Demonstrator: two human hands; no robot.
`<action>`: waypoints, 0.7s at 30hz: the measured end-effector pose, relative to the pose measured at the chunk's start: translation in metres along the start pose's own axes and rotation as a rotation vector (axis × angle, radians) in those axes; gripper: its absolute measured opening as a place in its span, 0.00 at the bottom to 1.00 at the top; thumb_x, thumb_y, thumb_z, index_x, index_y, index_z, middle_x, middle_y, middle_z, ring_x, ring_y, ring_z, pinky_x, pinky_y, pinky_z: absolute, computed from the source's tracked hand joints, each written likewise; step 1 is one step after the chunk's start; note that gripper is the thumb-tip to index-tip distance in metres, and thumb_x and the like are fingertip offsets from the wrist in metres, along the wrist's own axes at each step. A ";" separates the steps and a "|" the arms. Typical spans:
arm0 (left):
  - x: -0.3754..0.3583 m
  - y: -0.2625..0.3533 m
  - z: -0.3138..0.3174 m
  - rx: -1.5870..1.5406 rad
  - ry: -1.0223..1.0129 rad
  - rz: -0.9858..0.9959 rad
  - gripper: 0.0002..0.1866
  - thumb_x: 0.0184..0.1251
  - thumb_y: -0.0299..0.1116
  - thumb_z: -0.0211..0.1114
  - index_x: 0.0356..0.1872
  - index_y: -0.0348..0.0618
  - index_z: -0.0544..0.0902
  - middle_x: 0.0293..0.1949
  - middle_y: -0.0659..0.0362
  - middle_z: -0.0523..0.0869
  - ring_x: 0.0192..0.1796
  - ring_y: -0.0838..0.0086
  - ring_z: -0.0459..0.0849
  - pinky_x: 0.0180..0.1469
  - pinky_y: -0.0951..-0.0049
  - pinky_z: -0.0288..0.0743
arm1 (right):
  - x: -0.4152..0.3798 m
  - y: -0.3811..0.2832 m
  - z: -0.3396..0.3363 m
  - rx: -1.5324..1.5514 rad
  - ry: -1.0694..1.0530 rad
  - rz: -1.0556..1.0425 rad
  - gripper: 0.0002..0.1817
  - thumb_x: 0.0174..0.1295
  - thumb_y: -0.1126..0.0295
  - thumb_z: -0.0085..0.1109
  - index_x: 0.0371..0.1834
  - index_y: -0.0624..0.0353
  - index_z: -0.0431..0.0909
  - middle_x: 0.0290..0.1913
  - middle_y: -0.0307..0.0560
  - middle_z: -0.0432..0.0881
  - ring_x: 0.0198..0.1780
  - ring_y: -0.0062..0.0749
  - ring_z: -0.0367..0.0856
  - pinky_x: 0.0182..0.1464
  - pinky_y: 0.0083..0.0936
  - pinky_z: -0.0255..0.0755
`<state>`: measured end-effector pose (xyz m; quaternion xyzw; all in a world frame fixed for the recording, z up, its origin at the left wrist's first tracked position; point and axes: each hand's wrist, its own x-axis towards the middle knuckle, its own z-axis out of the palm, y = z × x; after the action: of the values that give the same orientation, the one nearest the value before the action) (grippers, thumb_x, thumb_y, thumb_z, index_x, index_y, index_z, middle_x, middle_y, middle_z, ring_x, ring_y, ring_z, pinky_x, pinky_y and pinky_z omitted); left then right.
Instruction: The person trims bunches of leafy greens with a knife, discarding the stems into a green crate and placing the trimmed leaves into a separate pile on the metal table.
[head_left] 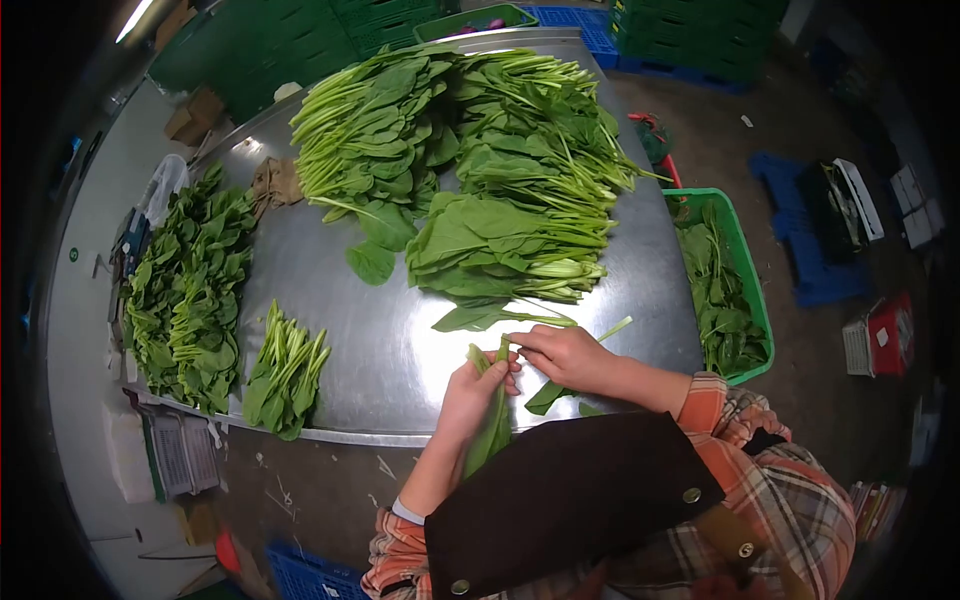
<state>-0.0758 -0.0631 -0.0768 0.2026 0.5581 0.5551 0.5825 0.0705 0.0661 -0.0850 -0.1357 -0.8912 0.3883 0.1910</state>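
My left hand (476,390) is closed around a few leafy green stalks (490,432), stem ends up and leaves hanging toward the apron. My right hand (565,356) is beside it, its fingertips pinched at the upper end of one of these stems. Just beyond the hands, a loose leafy stalk (475,317) lies on the metal table (365,345). Under and beside my right hand are a cut leaf (545,397) and a pale stem piece (615,328). Large piles of leafy greens (510,225) cover the table's far side.
To the left lie a small bunch of greens (285,375) and a taller heap (190,290). A brown cloth (275,185) sits near the heap. Off the right edge stands a green crate (755,300) holding leaves. Blue pallets (800,235) and stacked green crates (690,40) stand farther off.
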 end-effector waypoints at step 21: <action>0.018 0.017 -0.018 0.446 0.233 0.488 0.12 0.70 0.31 0.54 0.50 0.37 0.76 0.23 0.61 0.76 0.23 0.77 0.73 0.32 0.79 0.70 | -0.009 0.064 -0.041 -0.192 0.421 0.357 0.11 0.56 0.66 0.61 0.39 0.57 0.75 0.39 0.48 0.74 0.40 0.46 0.78 0.42 0.35 0.74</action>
<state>-0.1031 -0.0488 -0.0749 0.3875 0.6637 0.5617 0.3064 0.1032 0.1311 -0.1093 -0.3855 -0.8266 0.2932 0.2866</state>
